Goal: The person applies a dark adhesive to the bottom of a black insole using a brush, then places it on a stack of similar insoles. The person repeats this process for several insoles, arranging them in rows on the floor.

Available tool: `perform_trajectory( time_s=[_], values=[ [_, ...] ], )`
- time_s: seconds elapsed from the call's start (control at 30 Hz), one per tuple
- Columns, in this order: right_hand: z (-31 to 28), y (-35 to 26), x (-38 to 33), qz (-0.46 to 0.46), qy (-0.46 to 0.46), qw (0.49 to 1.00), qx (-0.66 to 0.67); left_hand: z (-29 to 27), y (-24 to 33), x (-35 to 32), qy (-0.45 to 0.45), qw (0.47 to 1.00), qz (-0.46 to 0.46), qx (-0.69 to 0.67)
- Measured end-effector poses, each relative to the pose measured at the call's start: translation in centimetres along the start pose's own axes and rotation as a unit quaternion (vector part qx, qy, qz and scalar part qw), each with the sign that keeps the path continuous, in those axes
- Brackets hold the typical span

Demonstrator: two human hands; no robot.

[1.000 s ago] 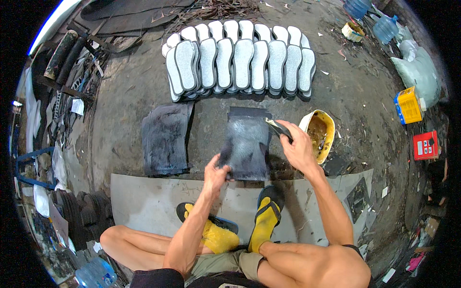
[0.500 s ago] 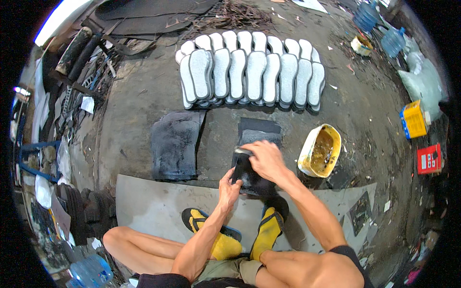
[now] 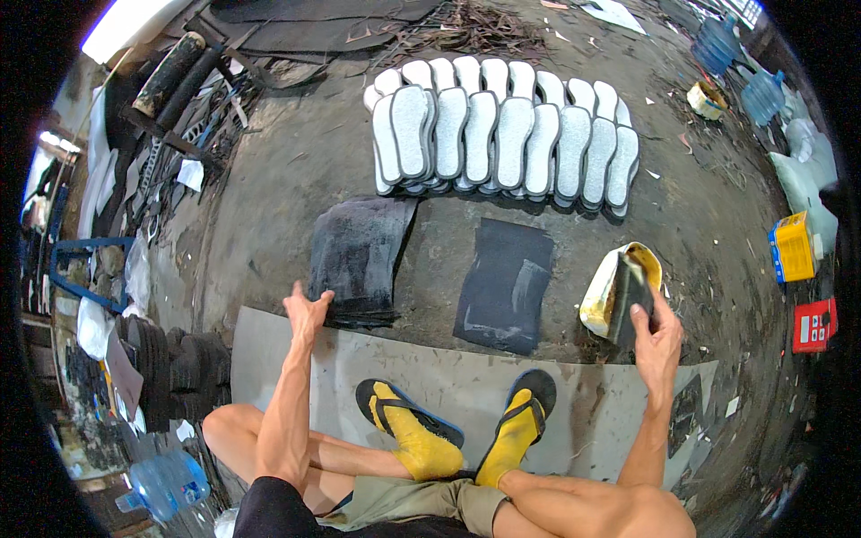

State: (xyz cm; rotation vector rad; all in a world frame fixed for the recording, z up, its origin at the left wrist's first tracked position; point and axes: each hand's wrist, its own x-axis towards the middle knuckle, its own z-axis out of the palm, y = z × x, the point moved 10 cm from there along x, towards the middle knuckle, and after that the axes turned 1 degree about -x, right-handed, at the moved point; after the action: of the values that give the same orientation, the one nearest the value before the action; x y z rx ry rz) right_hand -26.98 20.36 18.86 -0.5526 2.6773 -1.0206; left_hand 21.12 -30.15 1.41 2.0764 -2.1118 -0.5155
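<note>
My left hand (image 3: 308, 311) is at the near left corner of a stack of black sheets (image 3: 363, 255), thumb and fingers apart and nothing held. My right hand (image 3: 659, 341) grips a dark flat piece (image 3: 635, 300), tilted with its far end inside the yellowish-white tub (image 3: 599, 300). That piece hides most of the tub's contents. Between the two hands a black sheet (image 3: 504, 285) lies on the floor, marked with glossy pale smears. Whether more sheets lie beneath it I cannot tell.
Beyond the sheets stand rows of white-topped shoe soles (image 3: 514, 143). A grey mat (image 3: 314, 377) lies under my feet in yellow socks and flip-flops. A yellow can (image 3: 791, 248) and a red box (image 3: 814, 325) stand far right; a water bottle (image 3: 166, 484) lies near left.
My hands have parted from over the middle sheet. The left moved left to the stack; the right went right to the tub with the dark flat piece. The view has shifted slightly.
</note>
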Motion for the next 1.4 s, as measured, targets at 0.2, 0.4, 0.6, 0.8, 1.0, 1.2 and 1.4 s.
perform_trajectory(
  time_s=[0.2,0.4,0.6,0.8,1.0,1.2,1.4],
  values=[
    [-4.3,3.8,4.9,0.005,0.121,0.986,-0.113,1.2,11.0,-9.4,0.128,0.93,0.3,-0.17],
    [4.4,8.5,10.5,0.053,0.031,0.964,-0.257,13.1,21.2,-20.8,-0.131,0.947,0.268,-0.122],
    [-2.3,10.1,7.9,0.039,0.057,0.992,0.103,15.0,21.3,-22.2,-0.13,0.959,0.214,-0.136],
    [-1.8,13.0,-2.5,0.175,0.13,0.973,0.07,16.3,20.4,-21.3,-0.128,0.948,0.201,-0.209],
    [0.8,-5.0,-4.9,0.012,-0.141,0.938,0.317,16.4,20.4,-20.9,-0.18,0.912,0.165,-0.331],
    [4.4,-14.8,3.9,-0.187,-0.051,0.942,0.275,16.3,21.4,-20.7,-0.198,0.914,0.172,-0.308],
    [22.9,-3.4,5.3,-0.03,-0.072,0.996,-0.037,15.9,21.5,-21.6,-0.168,0.928,0.187,-0.275]
  ],
)
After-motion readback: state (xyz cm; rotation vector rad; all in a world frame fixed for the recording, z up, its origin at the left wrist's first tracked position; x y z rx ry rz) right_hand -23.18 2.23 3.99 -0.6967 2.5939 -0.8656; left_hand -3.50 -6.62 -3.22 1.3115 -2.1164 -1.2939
